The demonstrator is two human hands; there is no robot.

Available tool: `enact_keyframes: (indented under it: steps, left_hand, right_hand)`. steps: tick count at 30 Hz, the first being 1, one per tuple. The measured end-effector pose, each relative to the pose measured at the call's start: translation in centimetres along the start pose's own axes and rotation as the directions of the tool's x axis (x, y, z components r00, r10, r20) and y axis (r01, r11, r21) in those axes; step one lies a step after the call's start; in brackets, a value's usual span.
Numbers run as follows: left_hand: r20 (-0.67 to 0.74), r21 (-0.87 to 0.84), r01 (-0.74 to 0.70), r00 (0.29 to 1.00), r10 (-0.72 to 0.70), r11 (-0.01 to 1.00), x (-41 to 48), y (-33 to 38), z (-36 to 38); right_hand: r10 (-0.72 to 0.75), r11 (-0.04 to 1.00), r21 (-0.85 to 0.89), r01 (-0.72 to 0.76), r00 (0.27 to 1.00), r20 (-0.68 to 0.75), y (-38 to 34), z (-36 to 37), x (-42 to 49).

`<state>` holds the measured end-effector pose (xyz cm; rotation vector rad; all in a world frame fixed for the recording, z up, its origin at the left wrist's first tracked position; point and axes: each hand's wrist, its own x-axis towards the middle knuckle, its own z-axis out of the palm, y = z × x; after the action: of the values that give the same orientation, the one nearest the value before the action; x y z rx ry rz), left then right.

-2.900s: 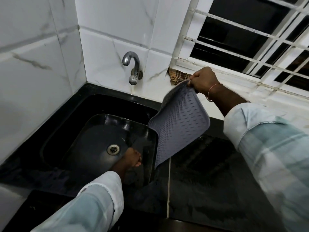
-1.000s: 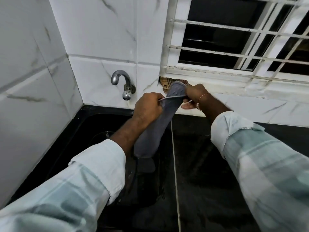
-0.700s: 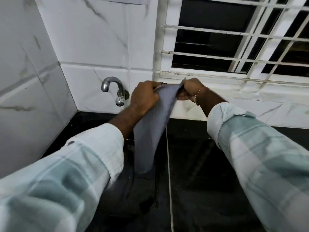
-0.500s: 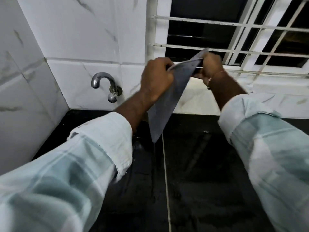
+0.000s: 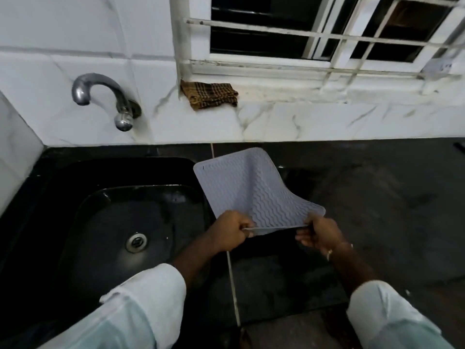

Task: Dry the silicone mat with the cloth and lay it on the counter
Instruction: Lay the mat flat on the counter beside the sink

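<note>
A grey silicone mat [image 5: 251, 190] with a wavy ribbed face stretches away from me over the black counter [image 5: 377, 197], its left part overhanging the sink edge. My left hand [image 5: 231, 233] grips its near left corner and my right hand [image 5: 319, 234] pinches its near right corner. The mat sags along the middle and its far edge looks close to the counter; contact is unclear. A brown checked cloth [image 5: 210, 94] lies crumpled on the white window ledge, apart from both hands.
A black sink [image 5: 75, 222] with a steel drain [image 5: 136, 242] fills the left side. A chrome tap [image 5: 100, 96] juts from the white tiled wall above it. A barred window [image 5: 327, 34] stands behind the ledge.
Both hands have swung the mat down from in front of the window and spread it out flat over the counter. The cloth on the ledge has come back into view.
</note>
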<state>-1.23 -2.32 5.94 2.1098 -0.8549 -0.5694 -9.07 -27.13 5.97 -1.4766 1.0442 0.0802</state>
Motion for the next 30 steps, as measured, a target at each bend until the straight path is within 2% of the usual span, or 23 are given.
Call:
enact_keyframes:
  steps: [4,6,7,8,9,10,11,12,14,15,17,19,21,23,26,28,30]
  left_hand:
    - [0.227,-0.038,0.051,0.973,-0.041,0.998,0.7,-0.6,-1.1]
    - [0.266,-0.081,0.101,0.961,-0.077,0.992,0.8,-1.2,-1.0]
    - [0.199,-0.119,0.136,0.974,-0.11,0.984,0.8,-1.7,-0.7]
    - [0.044,-0.156,0.168,0.986,-0.163,0.973,0.7,-2.4,-0.5]
    - [-0.169,-0.182,0.204,0.957,-0.235,0.962,0.8,-3.3,-0.4]
    - [-0.371,-0.181,0.274,0.87,-0.324,0.945,0.9,-4.3,-0.4]
    - [-0.5,-0.153,0.382,0.766,-0.405,0.911,0.9,-5.3,-0.6]
    - [-0.534,-0.143,0.509,0.683,-0.499,0.849,0.9,-6.3,-0.7]
    - [-0.394,-0.297,0.649,0.585,-0.709,0.7,1.2,-7.9,-0.9]
    - [-0.305,-0.429,0.638,0.564,-0.767,0.639,1.3,-8.2,-0.9]
    - [-0.247,-0.621,0.535,0.561,-0.79,0.574,1.4,-8.6,-0.6]
    - [-0.325,-0.644,0.464,0.554,-0.766,0.608,1.3,-9.0,-0.3]
    - [-0.369,-0.618,0.474,0.53,-0.764,0.627,1.2,-8.9,-0.2]
    - [-0.394,-0.511,0.553,0.529,-0.751,0.658,1.3,-8.8,-0.1]
    - [-0.537,-0.126,0.609,0.621,-0.571,0.783,1.7,-8.4,0.2]
    - [-0.574,-0.014,0.531,0.69,-0.442,0.847,2.9,-7.7,-0.3]
    - [-0.573,-0.045,0.396,0.742,-0.348,0.917,4.6,-6.5,-1.6]
  right_hand:
    - [0.108,0.975,-0.198,-0.097,0.993,0.044,3.0,-1.2,-0.2]
    - [0.094,0.965,-0.245,-0.092,0.996,-0.002,3.6,-1.3,0.2]
    - [0.065,0.954,-0.29,-0.072,0.997,-0.035,3.9,-1.5,0.6]
    - [0.032,0.932,-0.359,-0.05,0.998,-0.058,4.0,-1.6,0.9]
    - [0.002,0.899,-0.436,-0.032,0.998,-0.069,4.0,-1.8,1.0]
    - [-0.026,0.86,-0.511,-0.015,0.997,-0.073,3.9,-1.8,1.1]
    - [-0.061,0.804,-0.594,0.0,0.995,-0.082,3.6,-1.8,0.8]
    - [-0.112,0.716,-0.698,0.011,0.989,-0.1,3.3,-1.6,0.6]
    - [-0.285,0.487,-0.873,0.022,0.949,-0.135,2.3,-0.7,0.1]
    - [-0.364,0.431,-0.9,0.067,0.925,-0.106,1.8,0.1,0.1]
    - [-0.438,0.412,-0.882,0.229,0.899,0.029,0.8,2.3,0.4]
    - [-0.458,0.378,-0.848,0.371,0.871,0.177,0.6,4.9,0.8]
    - [-0.455,0.225,-0.848,0.48,0.821,0.344,0.9,7.2,1.4]
    - [-0.397,0.084,-0.853,0.515,0.803,0.445,1.2,8.6,2.2]
    - [-0.422,0.076,-0.848,0.524,0.788,0.449,-0.6,9.6,3.7]
    - [-0.46,0.074,-0.822,0.564,0.751,0.474,-3.7,10.7,4.5]
    - [-0.516,0.075,-0.766,0.639,0.682,0.518,-7.8,12.5,5.0]
